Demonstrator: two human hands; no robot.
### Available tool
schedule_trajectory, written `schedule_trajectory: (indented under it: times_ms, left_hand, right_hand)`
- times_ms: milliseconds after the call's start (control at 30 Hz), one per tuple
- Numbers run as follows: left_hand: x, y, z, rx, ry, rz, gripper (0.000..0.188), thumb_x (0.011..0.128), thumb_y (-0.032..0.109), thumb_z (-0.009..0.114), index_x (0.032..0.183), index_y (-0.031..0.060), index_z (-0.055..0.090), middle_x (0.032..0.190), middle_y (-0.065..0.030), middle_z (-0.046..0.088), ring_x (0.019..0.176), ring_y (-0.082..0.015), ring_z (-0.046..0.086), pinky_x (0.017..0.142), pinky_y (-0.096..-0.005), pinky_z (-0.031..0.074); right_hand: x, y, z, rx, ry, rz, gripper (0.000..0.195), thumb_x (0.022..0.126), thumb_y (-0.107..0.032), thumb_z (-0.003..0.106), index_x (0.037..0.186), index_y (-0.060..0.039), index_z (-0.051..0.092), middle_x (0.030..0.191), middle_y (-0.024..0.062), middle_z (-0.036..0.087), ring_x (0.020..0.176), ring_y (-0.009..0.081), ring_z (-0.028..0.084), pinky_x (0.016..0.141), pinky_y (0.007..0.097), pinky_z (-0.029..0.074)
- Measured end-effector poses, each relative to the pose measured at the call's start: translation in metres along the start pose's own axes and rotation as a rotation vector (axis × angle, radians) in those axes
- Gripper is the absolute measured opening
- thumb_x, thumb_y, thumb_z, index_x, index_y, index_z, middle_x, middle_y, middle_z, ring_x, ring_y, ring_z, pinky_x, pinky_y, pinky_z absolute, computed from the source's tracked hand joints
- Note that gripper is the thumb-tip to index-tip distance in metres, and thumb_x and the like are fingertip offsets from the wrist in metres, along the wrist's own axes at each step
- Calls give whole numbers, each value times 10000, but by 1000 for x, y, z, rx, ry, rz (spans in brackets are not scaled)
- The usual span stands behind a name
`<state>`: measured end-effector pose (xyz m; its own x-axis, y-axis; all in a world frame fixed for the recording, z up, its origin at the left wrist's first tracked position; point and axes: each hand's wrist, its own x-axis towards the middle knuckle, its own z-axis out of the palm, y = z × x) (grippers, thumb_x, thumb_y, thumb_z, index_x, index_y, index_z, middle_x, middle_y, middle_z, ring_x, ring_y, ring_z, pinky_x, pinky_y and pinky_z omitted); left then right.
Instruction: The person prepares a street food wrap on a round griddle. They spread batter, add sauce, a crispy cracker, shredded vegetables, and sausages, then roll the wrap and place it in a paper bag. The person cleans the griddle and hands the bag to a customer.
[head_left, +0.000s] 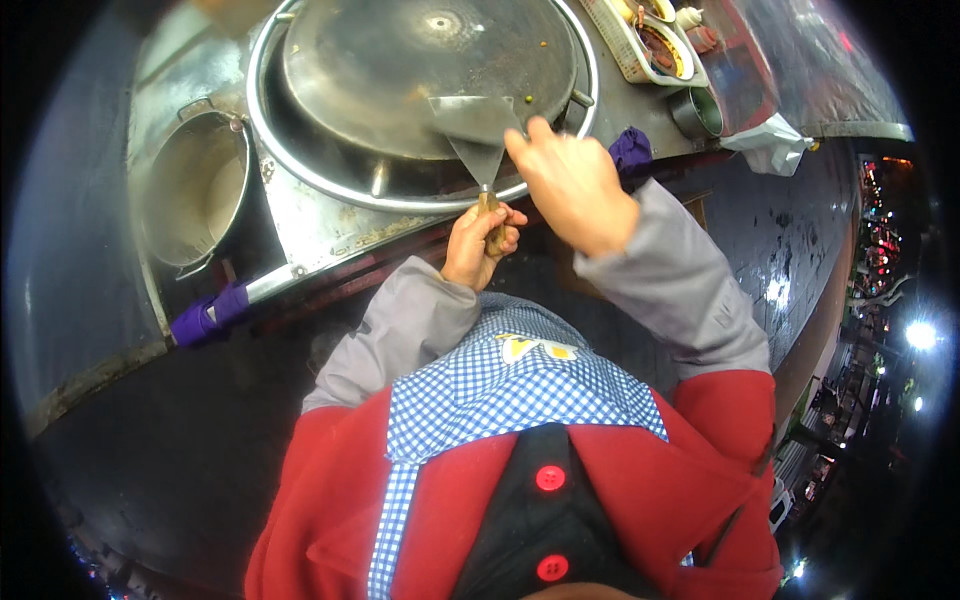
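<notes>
My left hand grips the wooden handle of a metal scraper, just in front of the griddle rim. The scraper's wide, flat blade points away from me over the griddle. My right hand is curled beside the blade, to its right. From its fingers a blurred flat metal tool seems to extend across the scraper blade; its handle is hidden by the hand. Beyond both hands lies a large round griddle plate, bare but for a few small crumbs, inside a shiny metal ring.
A deep metal pot sits in the counter at left. Back right are a white plastic basket with bowls of sauce, squeeze bottles and a metal cup. Purple cloths are tied at the edge; a white plastic bag hangs nearby.
</notes>
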<state>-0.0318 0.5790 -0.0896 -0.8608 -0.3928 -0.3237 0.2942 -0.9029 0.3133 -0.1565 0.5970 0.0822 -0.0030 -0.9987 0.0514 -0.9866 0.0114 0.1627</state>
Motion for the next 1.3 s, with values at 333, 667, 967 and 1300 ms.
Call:
schedule_trajectory:
  times_ms: [333,667,967,1300]
  left_hand:
    - [-36,28,38,537,93,86,343,1026,241,398,1255,12,510,770,-70,570,568,-98,475,536,-223,382]
    - [-18,20,21,700,368,142,211,993,232,518,971,25,486,731,-69,558,537,-127,518,474,-261,451]
    - [-12,7,12,462,256,42,191,1008,225,483,951,45,451,703,-41,529,515,-111,484,436,-254,414]
    - [-59,42,34,279,73,199,177,960,115,585,1024,30,444,1100,-212,618,923,-265,662,792,-369,569]
  right_hand:
    - [33,35,5,-5,-9,142,320,825,-89,617,1143,-128,604,890,133,606,798,324,664,666,429,541]
    - [-63,-23,-38,-40,-154,214,243,895,-215,610,1130,-157,598,810,111,549,579,283,638,484,393,515]
    - [-37,-38,-26,58,-159,114,201,804,-72,563,994,-8,578,813,158,585,595,293,664,478,368,511]
    - [-18,32,-63,292,163,249,267,905,-180,594,1160,-105,621,875,173,637,706,357,652,644,414,544]
